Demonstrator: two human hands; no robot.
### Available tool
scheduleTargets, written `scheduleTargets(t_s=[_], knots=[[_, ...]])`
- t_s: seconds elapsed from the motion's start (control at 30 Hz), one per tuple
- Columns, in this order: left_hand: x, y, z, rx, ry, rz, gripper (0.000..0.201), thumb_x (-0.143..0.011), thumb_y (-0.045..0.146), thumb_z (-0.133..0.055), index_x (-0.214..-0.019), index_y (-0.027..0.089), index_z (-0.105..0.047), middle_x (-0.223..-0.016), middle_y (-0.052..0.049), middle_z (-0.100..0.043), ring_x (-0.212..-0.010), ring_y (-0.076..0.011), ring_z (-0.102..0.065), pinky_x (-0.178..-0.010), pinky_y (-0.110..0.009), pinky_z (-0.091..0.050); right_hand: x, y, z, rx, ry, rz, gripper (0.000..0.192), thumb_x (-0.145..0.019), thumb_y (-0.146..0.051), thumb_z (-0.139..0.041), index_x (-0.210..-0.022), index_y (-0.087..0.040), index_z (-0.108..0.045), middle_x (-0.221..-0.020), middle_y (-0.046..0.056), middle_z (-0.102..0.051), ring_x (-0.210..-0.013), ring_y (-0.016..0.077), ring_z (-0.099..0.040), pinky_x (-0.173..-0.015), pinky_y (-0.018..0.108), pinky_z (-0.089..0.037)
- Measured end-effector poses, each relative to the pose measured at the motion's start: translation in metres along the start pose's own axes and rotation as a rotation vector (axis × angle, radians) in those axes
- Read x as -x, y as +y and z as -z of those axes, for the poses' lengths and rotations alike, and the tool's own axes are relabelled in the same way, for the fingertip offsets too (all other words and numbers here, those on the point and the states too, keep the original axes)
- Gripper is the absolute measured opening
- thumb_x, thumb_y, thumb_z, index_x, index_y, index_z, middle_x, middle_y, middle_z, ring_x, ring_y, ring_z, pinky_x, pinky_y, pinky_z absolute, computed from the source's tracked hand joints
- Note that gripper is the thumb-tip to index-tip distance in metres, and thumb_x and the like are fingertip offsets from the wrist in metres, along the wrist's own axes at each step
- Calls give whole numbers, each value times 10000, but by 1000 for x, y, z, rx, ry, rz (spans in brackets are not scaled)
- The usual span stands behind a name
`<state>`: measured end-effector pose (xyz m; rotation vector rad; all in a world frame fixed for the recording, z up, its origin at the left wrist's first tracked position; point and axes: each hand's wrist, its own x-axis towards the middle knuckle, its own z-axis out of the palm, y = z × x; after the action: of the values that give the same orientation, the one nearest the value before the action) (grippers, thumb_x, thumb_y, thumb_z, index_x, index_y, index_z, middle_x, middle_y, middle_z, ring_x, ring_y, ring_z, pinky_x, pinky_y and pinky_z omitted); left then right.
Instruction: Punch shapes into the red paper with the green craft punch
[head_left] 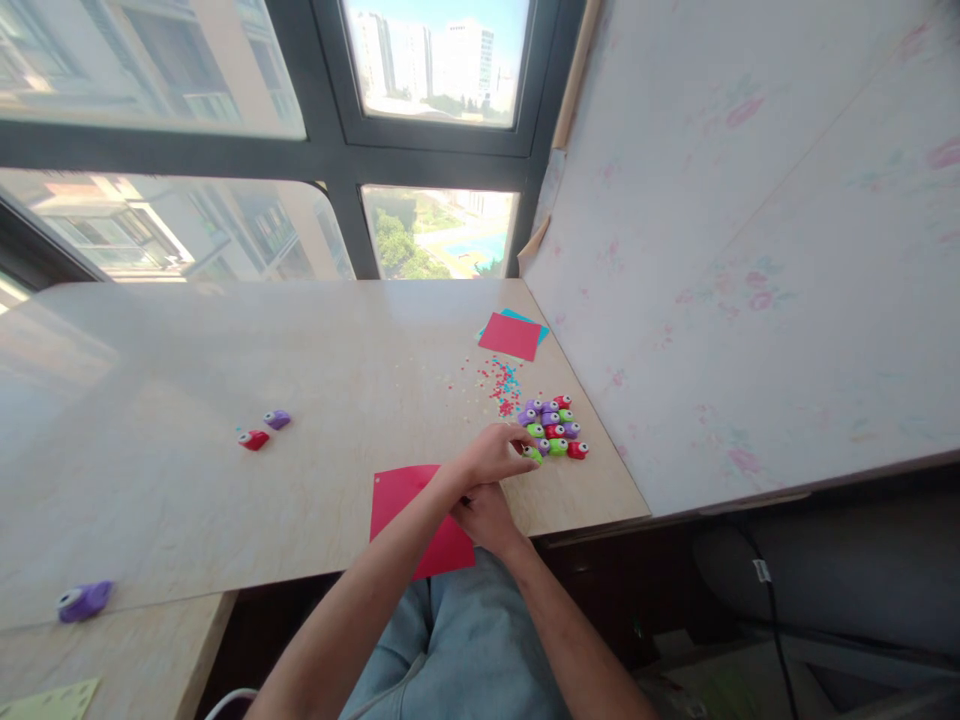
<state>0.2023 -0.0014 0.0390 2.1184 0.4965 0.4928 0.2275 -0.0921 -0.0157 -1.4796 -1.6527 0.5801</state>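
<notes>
Reaching across to the right, my left hand (495,453) has its thumb and fingers around a green craft punch (532,455) at the near left corner of a cluster of punches (553,431). The cluster is purple, green and red, each punch with a round white end. Below my left wrist, my right hand (486,518) grips the right side of a red sheet of paper (397,500); its fingertips are partly hidden. That sheet overhangs the table's front edge and has a small hole near its far left corner.
Red, blue and pale paper bits (504,385) lie scattered beyond the punches. Behind them is a stack of red and blue sheets (511,335) near the wall (712,250). A red punch (253,440) and purple punches (277,419) sit leftward. Yellow-green punched paper (56,702) lies lower left.
</notes>
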Motion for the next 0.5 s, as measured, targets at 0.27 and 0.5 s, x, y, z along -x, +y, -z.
scheduleTargets(t_s=[0.27, 0.5], knots=[[0, -24, 7, -226, 212, 198, 192, -763, 216, -672, -947, 176, -713, -870, -47, -661, -729, -165, -609, -723, -280, -480, -3, -5, 1, -71, -11, -37, 214, -762, -131, -615, -552, -162, -647, -525, 3, -618, -484, 122, -514, -489, 251, -261], [-28, -33, 17, -300, 196, 235, 257, -779, 135, -615, -1013, 185, -709, -959, -62, -703, -860, -191, -645, -837, -301, -495, -6, -14, 6, -134, -5, -80, 254, -795, -137, -560, -543, -173, -554, -534, -24, -535, -513, 110, -464, -499, 245, -260]])
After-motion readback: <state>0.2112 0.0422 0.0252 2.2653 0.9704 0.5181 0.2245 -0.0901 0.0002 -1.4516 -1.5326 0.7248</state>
